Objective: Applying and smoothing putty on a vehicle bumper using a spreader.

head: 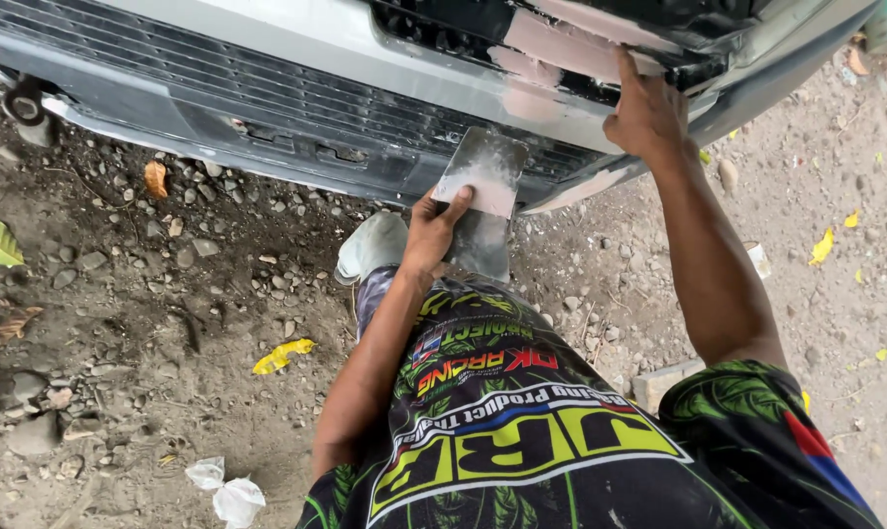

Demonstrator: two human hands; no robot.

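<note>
The silver car bumper [296,49] runs off the top and both sides of the view, and its dark grille slats are hard to read. The right hand [647,116] presses on a pale pink filler patch [561,44] on that bumper; whether its fingers hold anything I cannot tell. The left hand [434,227] pinches a flat grey metal mixing board [483,176], thumb on top, smeared pink, just below the bumper. A grey shoe [370,245] rests on the gravel ground [149,323].
</note>
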